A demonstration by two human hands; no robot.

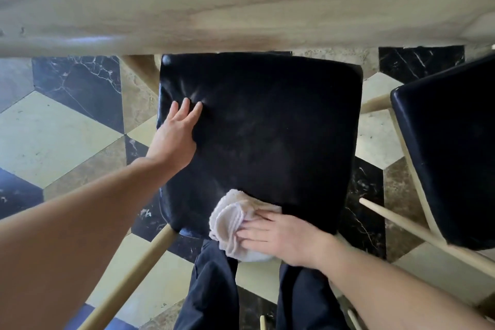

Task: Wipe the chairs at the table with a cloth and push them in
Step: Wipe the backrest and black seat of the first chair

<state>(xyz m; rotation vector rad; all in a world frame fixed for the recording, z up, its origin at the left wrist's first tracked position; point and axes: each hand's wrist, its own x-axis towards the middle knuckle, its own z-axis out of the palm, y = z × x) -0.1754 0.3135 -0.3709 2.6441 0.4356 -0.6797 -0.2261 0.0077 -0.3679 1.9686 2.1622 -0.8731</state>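
Observation:
A chair with a black padded seat (267,128) and pale wooden legs stands right below me, its far edge under the rim of the light wooden table (241,0). My left hand (178,134) lies flat on the seat's left side, fingers spread and pressing into the cushion. My right hand (281,236) presses a crumpled white cloth (233,225) onto the seat's near edge, fingers laid over it. My dark trouser legs show below the seat.
A second chair with a black seat (450,142) stands at the right, angled, its pale wooden leg (417,230) slanting across the gap. The floor (53,128) is a cube pattern of cream, brown and black marble tiles.

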